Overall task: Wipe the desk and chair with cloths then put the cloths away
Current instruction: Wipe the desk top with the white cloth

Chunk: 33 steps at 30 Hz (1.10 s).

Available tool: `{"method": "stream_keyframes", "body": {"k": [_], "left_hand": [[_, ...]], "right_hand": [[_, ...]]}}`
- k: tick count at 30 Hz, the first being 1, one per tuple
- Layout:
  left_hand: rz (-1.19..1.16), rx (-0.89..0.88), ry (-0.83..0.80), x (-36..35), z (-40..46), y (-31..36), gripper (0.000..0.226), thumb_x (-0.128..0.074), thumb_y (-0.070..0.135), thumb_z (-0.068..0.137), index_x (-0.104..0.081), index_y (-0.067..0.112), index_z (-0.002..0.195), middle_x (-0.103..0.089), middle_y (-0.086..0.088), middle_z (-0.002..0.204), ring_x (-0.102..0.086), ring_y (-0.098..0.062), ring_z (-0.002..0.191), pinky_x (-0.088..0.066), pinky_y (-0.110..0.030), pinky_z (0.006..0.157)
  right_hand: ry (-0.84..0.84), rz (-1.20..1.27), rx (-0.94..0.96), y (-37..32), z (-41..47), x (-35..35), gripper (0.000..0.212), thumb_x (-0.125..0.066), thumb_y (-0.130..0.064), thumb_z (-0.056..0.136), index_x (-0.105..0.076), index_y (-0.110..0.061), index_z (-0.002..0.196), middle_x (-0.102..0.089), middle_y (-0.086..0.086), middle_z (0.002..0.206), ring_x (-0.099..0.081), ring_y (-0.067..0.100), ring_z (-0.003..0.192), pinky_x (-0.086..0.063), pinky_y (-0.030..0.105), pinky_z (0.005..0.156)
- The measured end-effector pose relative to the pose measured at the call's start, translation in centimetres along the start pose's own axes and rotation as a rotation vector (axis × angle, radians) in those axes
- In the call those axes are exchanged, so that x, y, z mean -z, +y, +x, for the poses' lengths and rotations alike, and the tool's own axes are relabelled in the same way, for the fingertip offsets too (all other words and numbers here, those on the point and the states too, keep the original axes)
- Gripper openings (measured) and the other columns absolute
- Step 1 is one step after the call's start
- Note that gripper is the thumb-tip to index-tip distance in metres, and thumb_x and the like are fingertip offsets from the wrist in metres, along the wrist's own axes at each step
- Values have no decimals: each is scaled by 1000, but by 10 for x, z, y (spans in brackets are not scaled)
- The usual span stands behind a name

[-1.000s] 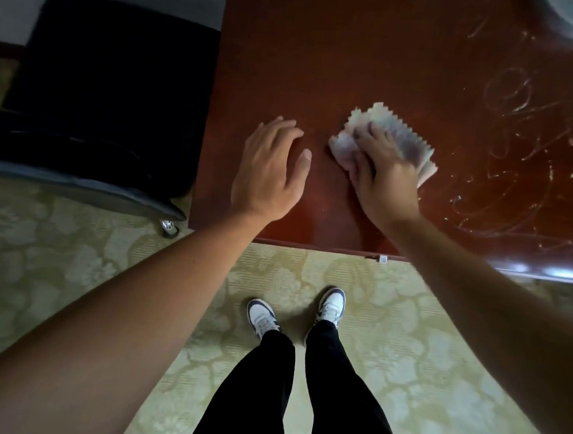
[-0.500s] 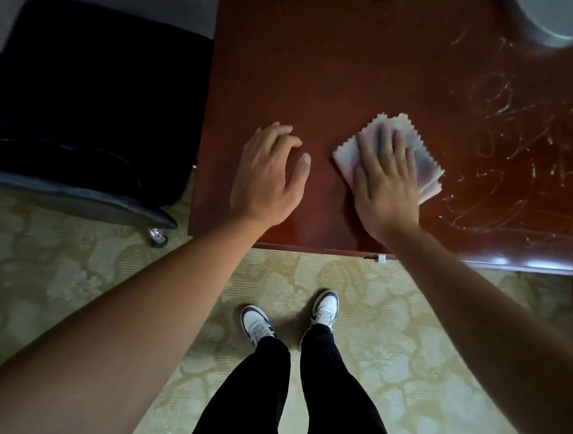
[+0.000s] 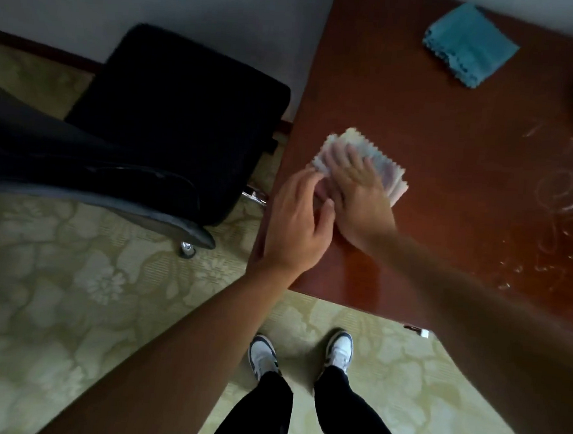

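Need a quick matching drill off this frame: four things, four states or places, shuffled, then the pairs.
Things:
1. pale cloth
2. blue cloth
3. chair
4. left hand

States or places:
A. lies untouched at the far side of the desk
B. stands on the carpet, left of the desk
C. pressed flat on the desk under the right hand
D. over the desk's left edge, holding nothing

Pairs: 1-C, 2-A, 3-B, 4-D
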State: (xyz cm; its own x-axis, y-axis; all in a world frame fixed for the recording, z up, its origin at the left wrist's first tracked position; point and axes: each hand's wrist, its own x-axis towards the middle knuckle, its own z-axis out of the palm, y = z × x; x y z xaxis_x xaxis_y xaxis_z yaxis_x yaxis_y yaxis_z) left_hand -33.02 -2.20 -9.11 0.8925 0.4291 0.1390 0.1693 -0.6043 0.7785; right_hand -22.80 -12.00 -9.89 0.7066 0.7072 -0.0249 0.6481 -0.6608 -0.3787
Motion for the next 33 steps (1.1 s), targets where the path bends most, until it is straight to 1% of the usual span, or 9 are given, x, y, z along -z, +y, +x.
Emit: {"method": "stream_keyframes", "body": {"k": [3,6,9,13,17,20,23,27,33], "left_hand": [[33,56,55,1,7,-6,35,-57,8,93,-55,-3,126,-55,-18,129,-52,-30,123,-43,-42,105],[178,21,-11,-5,6,-2,39,-53,19,94,-56,0,128,-54,-16,133,-50,-29,127,-41,-43,108],[210,57,-28,-9,10,-5,43,-52,26,96,-53,2,132,-51,-14,138,-46,-25,131,-38,-37,111],[236,118,-12,-12,9,-5,45,-47,32,96,-52,4,131,-50,-12,135,-45,-21,128,-40,-35,106],[269,156,36,-13,8,-4,40,-54,33,89,-56,5,117,-52,-13,123,-46,-23,123,-45,-37,100],[353,181,42,-15,8,0,44,-56,32,88,-59,3,120,-54,-14,127,-46,-26,129,-41,-37,107],[394,185,39,-18,7,0,43,-55,32,88,-60,2,119,-53,-15,130,-45,-26,130,-37,-32,108],[358,210,47,-16,6,2,39,-54,26,89,-60,1,118,-52,-16,131,-45,-27,129,-39,-32,107],[193,263,222,-14,-2,19,26,-49,10,92,-64,0,111,-61,-13,122,-55,-23,122,-44,-37,107]], "right_hand": [[-103,19,191,8,-22,1,48,-46,-20,101,-39,-12,148,-31,5,156,-17,22,148,-8,36,123],[-40,1,37,59,40,31,48,-44,-22,103,-34,-19,151,-23,4,160,-15,25,150,-2,31,120],[-33,-53,-6,68,117,41,48,-35,-26,105,-30,-17,152,-22,10,161,-14,28,150,-8,43,121],[-80,34,275,23,71,13,49,-42,-17,97,-43,-11,145,-37,10,154,-25,31,146,-13,44,120],[-273,22,601,47,39,25,47,-40,-33,102,-45,-13,144,-40,5,152,-26,24,146,-17,45,121],[-203,-23,439,72,120,39,46,-42,-30,104,-39,-18,148,-34,6,156,-21,26,148,-9,41,121],[-163,-71,337,74,158,41,48,-35,-29,105,-33,-15,151,-30,6,159,-19,26,148,-14,42,121],[-152,34,491,57,73,32,47,-35,-28,101,-46,-15,144,-40,8,153,-32,30,144,-18,47,117],[-432,-17,869,81,-42,41,45,-37,-36,102,-43,-29,146,-34,-6,156,-24,17,147,-20,44,120]]}}
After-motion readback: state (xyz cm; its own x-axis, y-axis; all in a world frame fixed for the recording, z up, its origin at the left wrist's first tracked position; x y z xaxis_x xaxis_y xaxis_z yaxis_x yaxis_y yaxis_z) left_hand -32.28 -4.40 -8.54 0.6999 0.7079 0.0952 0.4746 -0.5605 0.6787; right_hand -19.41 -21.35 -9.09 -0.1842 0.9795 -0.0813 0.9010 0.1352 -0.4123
